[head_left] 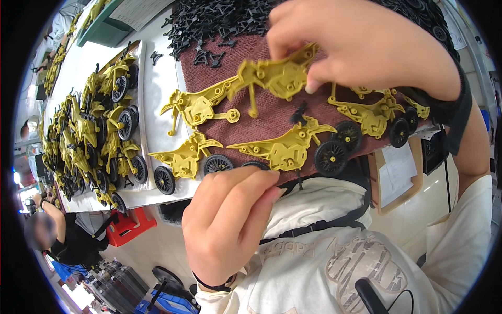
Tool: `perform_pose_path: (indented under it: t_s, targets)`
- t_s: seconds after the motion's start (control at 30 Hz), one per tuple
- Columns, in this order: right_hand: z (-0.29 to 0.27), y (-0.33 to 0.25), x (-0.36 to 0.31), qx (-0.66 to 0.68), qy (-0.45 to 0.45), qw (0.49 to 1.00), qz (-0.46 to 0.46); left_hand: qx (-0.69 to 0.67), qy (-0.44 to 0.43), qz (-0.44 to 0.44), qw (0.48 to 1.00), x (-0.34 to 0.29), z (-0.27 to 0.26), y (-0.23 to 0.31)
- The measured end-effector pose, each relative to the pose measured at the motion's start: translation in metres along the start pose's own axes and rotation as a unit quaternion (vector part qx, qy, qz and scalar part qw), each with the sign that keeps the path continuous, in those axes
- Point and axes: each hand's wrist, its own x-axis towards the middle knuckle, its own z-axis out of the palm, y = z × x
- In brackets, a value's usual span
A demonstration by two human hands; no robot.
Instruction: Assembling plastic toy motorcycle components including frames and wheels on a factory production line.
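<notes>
My right hand [340, 49] reaches over the brown cloth, its thumb and fingers closed on a yellow toy motorbike body half [280, 78], slightly blurred. Just below lies another yellow body half [196, 109] with its inner side up. My left hand [225, 220] is at the table's near edge, fingers curled together; what they hold, if anything, is hidden. Beyond its fingertips a black wheel [255, 164] shows in part, near a yellow body half [285, 152]. A small black part [299, 113] stands by that half's upper side. To the left, a yellow half [184, 161] sits between two black wheels.
Many assembled yellow toy motorbikes [86, 136] are heaped on the white table at left. Small black parts [225, 23] pile up at the back. More wheels [331, 157] and body halves [372, 118] lie at right. A red stool [130, 226] and another person [65, 235] are at lower left.
</notes>
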Motion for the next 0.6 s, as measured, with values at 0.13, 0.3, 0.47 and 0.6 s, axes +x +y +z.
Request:
perform_pose_path:
  t_s: [0.13, 0.3, 0.47, 0.6]
  targets:
    - [-0.013, -0.029, -0.004, -0.005, 0.077, 0.974, 0.211, 0.068, -0.037, 0.083, 0.994, 0.006, 0.008, -0.007]
    - [0.015, 0.023, -0.029, 0.192, 0.229, 0.953, -0.049, 0.035, 0.013, 0.056, 0.998, 0.003, 0.011, -0.008]
    - [0.013, 0.019, -0.039, -0.016, 0.178, 0.984, -0.015, 0.123, -0.006, 0.041, 0.992, 0.010, 0.024, -0.005]
    - [0.017, 0.042, -0.034, -0.109, 0.099, 0.989, 0.007, 0.151, 0.007, 0.026, 0.988, 0.006, 0.032, -0.006]
